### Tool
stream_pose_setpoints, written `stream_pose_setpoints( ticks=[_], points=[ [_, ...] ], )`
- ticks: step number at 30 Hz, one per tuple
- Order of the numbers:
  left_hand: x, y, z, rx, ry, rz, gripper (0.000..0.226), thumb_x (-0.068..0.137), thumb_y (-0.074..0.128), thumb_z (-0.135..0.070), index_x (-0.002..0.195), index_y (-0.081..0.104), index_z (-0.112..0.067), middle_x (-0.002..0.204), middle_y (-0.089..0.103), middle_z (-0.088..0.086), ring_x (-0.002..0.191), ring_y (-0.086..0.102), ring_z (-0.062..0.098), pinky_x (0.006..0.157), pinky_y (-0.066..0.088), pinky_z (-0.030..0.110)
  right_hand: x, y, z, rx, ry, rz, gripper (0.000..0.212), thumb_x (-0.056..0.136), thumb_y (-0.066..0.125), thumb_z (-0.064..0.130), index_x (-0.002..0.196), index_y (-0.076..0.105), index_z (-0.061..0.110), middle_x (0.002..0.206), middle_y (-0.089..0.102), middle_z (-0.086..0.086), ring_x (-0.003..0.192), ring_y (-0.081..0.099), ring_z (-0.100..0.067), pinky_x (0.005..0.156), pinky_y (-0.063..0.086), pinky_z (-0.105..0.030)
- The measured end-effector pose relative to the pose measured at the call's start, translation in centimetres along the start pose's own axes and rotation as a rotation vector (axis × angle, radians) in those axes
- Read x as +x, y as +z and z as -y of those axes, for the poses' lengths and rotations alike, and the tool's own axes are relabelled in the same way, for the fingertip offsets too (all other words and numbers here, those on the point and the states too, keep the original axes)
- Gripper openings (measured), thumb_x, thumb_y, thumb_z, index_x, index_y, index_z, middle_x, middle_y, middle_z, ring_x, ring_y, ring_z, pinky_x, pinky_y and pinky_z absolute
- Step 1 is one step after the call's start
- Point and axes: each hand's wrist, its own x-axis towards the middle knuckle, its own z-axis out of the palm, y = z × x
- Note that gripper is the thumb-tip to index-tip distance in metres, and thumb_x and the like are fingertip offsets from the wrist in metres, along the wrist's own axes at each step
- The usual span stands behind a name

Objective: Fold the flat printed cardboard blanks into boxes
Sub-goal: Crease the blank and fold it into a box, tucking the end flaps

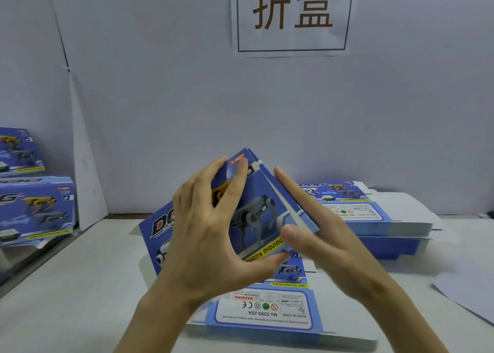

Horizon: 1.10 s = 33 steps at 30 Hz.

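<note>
Two folded boxes [37,208] stand left of the fingers [235,181]; flat stacks [374,216] wait. Left hand [203,235] grips a half-opened blank [256,205]; right hand [328,243] presses its side, straight-fingered.

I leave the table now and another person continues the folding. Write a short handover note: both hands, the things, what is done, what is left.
Left hand: grips the half-opened blank, fingers at its top edge, thumb at its bottom edge.
Right hand: straight fingers press its right side panel.
Flat blanks: near stack under the hands, far stack behind on the right.
Done: near folded box and far folded box at the left.
Left: finish this box, then fold the stacks.
</note>
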Motion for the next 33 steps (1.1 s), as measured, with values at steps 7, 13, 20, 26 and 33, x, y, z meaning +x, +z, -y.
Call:
stream_pose_setpoints(
  ticks=[7, 13, 20, 26, 33],
  points=[
    [0.1, -0.2, -0.4, 0.013, 0.010, 0.030, 0.101, 0.066, 0.054, -0.068, 0.144, 0.039, -0.006, 0.144, 0.040, 0.020, 0.128, 0.042, 0.037, 0.101, 0.041, 0.056, 0.0, 1.0, -0.6, -0.091, -0.026, -0.007, 0.080, 0.079, 0.063, 0.050, 0.142, 0.015, 0.061, 0.144, 0.029, 0.041, 0.132, 0.035, 0.012, 0.098, 0.043, -0.012],
    [0.0, -0.1, -0.3, -0.017, 0.040, 0.011, 0.100, 0.063, 0.056, -0.063, 0.143, 0.037, -0.006, 0.143, 0.041, 0.024, 0.129, 0.042, 0.041, 0.098, 0.042, 0.061, 0.2, 1.7, -0.8, -0.334, -0.064, -0.052, 0.072, 0.086, 0.055, 0.055, 0.142, 0.011, 0.061, 0.151, 0.017, 0.037, 0.140, 0.013, 0.013, 0.104, 0.018, 0.001],
    [0.2, -0.4, 0.2, -0.058, 0.121, 0.037, 0.099, 0.062, 0.060, -0.061, 0.143, 0.033, -0.010, 0.146, 0.038, 0.020, 0.132, 0.038, 0.037, 0.100, 0.042, 0.058, 0.1, 2.1, -0.4, -0.187, -0.053, -0.059, 0.075, 0.081, 0.060, 0.050, 0.140, 0.017, 0.064, 0.147, 0.017, 0.037, 0.140, 0.019, 0.007, 0.101, 0.039, -0.013],
    [0.0, -0.4, 0.4, -0.104, 0.203, 0.011, 0.106, 0.064, 0.068, -0.064, 0.146, 0.030, -0.009, 0.150, 0.030, 0.018, 0.138, 0.030, 0.035, 0.105, 0.040, 0.053, -0.1, 2.2, 0.5, -0.127, -0.124, -0.120, 0.066, 0.084, 0.065, 0.028, 0.138, 0.038, 0.054, 0.139, 0.026, 0.023, 0.129, 0.035, 0.005, 0.084, 0.051, -0.013],
    [0.0, 0.0, 0.5, -0.206, 0.254, 0.093, 0.107, 0.066, 0.070, -0.062, 0.150, 0.024, -0.013, 0.157, 0.020, 0.006, 0.148, 0.017, 0.025, 0.116, 0.012, 0.059, 0.0, 1.0, 1.0, 0.076, 0.157, -0.138, 0.094, 0.061, 0.074, 0.057, 0.137, 0.020, 0.067, 0.132, 0.045, 0.038, 0.115, 0.052, 0.013, 0.088, 0.053, -0.019]
  ],
)
